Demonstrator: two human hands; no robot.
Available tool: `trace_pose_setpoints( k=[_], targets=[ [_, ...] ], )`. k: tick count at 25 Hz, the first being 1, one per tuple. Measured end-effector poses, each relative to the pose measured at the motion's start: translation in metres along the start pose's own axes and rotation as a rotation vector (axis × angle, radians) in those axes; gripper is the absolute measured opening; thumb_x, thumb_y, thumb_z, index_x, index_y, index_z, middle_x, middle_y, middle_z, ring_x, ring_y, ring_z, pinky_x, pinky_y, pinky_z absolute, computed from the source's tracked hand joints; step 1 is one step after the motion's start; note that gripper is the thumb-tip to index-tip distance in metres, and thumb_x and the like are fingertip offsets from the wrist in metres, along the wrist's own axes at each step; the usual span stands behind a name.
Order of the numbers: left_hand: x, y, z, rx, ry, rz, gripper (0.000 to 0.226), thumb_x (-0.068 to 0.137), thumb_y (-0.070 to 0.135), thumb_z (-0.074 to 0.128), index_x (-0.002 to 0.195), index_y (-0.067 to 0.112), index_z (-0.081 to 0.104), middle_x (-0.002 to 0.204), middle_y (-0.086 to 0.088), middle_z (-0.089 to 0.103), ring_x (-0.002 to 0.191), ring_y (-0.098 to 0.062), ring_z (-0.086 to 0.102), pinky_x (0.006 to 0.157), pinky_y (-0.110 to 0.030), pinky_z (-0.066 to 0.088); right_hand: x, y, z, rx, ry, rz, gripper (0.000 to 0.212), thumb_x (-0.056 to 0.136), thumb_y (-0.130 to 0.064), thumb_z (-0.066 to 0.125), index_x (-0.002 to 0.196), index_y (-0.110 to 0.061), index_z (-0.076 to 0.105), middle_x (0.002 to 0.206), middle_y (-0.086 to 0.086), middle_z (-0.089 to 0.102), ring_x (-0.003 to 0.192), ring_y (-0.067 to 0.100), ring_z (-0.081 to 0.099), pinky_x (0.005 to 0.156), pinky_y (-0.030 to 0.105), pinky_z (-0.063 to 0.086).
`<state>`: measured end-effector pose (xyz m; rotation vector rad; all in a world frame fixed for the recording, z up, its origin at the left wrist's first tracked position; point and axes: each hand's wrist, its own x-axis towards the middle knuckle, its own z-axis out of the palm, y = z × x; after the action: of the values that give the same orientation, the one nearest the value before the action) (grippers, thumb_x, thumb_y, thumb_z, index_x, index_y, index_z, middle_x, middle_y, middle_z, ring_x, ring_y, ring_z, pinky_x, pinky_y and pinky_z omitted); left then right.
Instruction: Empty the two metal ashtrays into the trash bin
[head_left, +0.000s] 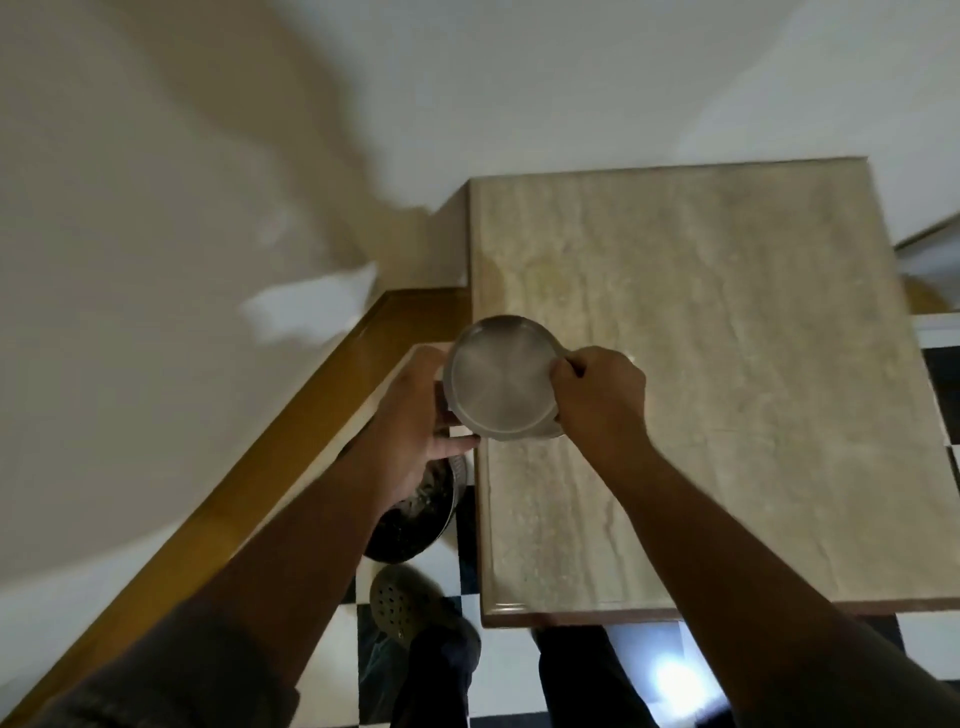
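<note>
From the head view, both hands hold a round, shallow, dull-silver metal ashtray (501, 382) over the left edge of the pale veined stone counter (727, 364). The right hand (597, 402) has its fingers clenched on the right rim; the left hand (415, 415) cups the left side, fingers grasping it from below. The dish looks clean and brushed, its inside bare. A dark round trash bin (415, 519) sits on the checkered floor directly below. My judgement: keep it level while moving leftward, tip only once above the bin's mouth.
</note>
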<state>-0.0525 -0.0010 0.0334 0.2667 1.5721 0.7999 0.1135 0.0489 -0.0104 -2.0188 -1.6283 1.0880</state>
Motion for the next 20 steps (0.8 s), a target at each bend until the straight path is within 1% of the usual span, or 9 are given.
trace_pose_setpoints(
  k=[3, 5, 6, 8, 10, 12, 14, 17, 20],
  targets=[
    [0.002, 0.008, 0.044, 0.041, -0.086, 0.014, 0.035, 0.101, 0.042, 0.04, 0.116, 0.021, 0.065, 0.122, -0.013, 0.065, 0.103, -0.029, 0.069, 0.074, -0.041, 0.063, 0.015, 0.023, -0.035, 0.03, 0.047, 0.078, 0.028, 0.087, -0.014, 0.052, 0.074, 0.007, 0.065, 0.07, 0.025, 0.066, 0.067, 0.041, 0.066, 0.058, 0.047, 0.059],
    [0.003, 0.008, 0.077, 0.038, -0.126, 0.004, 0.037, 0.102, 0.04, 0.04, 0.12, 0.018, 0.063, 0.121, -0.013, 0.065, 0.101, -0.03, 0.072, 0.078, -0.046, 0.065, 0.026, 0.04, -0.059, 0.019, 0.068, 0.118, 0.028, 0.087, -0.014, 0.052, 0.078, 0.008, 0.067, 0.075, 0.027, 0.068, 0.071, 0.042, 0.068, 0.062, 0.053, 0.058],
    [0.003, 0.007, 0.091, 0.048, -0.123, -0.002, 0.036, 0.102, 0.04, 0.04, 0.119, 0.018, 0.063, 0.121, -0.012, 0.066, 0.102, -0.03, 0.072, 0.084, -0.048, 0.064, 0.031, 0.049, -0.07, 0.004, 0.069, 0.133, 0.028, 0.088, -0.014, 0.052, 0.078, 0.008, 0.067, 0.074, 0.026, 0.069, 0.07, 0.041, 0.068, 0.063, 0.052, 0.059],
    [0.007, 0.002, 0.117, 0.048, -0.071, -0.023, 0.034, 0.1, 0.038, 0.043, 0.119, 0.018, 0.063, 0.121, -0.011, 0.067, 0.106, -0.028, 0.071, 0.082, -0.041, 0.062, 0.039, 0.066, -0.086, -0.015, 0.065, 0.161, 0.028, 0.089, -0.013, 0.052, 0.075, 0.007, 0.067, 0.066, 0.021, 0.066, 0.059, 0.034, 0.066, 0.06, 0.044, 0.059],
    [0.011, -0.008, 0.139, 0.02, -0.036, -0.052, 0.032, 0.099, 0.033, 0.047, 0.123, 0.017, 0.061, 0.128, -0.012, 0.064, 0.115, -0.03, 0.065, 0.083, -0.04, 0.06, 0.046, 0.082, -0.094, -0.058, 0.053, 0.201, 0.029, 0.09, -0.011, 0.05, 0.072, 0.006, 0.066, 0.058, 0.012, 0.058, 0.049, 0.021, 0.052, 0.048, 0.032, 0.047],
    [0.016, -0.02, 0.163, 0.01, -0.038, -0.067, 0.034, 0.097, 0.029, 0.049, 0.127, 0.016, 0.059, 0.134, -0.01, 0.06, 0.123, -0.029, 0.06, 0.09, -0.041, 0.058, 0.056, 0.103, -0.101, -0.083, 0.036, 0.241, 0.03, 0.091, -0.01, 0.05, 0.073, 0.005, 0.067, 0.061, 0.014, 0.06, 0.049, 0.016, 0.048, 0.046, 0.026, 0.039],
    [0.021, -0.028, 0.179, -0.001, -0.034, -0.083, 0.034, 0.096, 0.024, 0.047, 0.126, 0.016, 0.061, 0.134, -0.008, 0.06, 0.124, -0.026, 0.059, 0.098, -0.044, 0.056, 0.063, 0.121, -0.103, -0.076, 0.028, 0.266, 0.03, 0.092, -0.01, 0.049, 0.075, 0.005, 0.068, 0.066, 0.018, 0.064, 0.052, 0.017, 0.049, 0.047, 0.026, 0.039],
    [0.034, -0.041, 0.195, 0.023, -0.009, -0.102, 0.034, 0.093, 0.021, 0.046, 0.122, 0.019, 0.064, 0.131, -0.005, 0.063, 0.12, -0.02, 0.06, 0.101, -0.043, 0.055, 0.073, 0.139, -0.099, -0.102, 0.007, 0.279, 0.031, 0.095, -0.011, 0.048, 0.071, 0.001, 0.065, 0.062, 0.007, 0.059, 0.051, 0.011, 0.047, 0.045, 0.021, 0.035],
    [0.04, -0.047, 0.199, 0.018, 0.031, -0.113, 0.042, 0.093, 0.018, 0.045, 0.131, 0.021, 0.061, 0.129, -0.001, 0.063, 0.116, -0.014, 0.06, 0.101, -0.039, 0.054, 0.08, 0.145, -0.087, -0.084, -0.011, 0.242, 0.03, 0.096, -0.012, 0.048, 0.072, -0.008, 0.065, 0.061, -0.001, 0.056, 0.054, 0.01, 0.052, 0.046, 0.018, 0.032]
  ],
)
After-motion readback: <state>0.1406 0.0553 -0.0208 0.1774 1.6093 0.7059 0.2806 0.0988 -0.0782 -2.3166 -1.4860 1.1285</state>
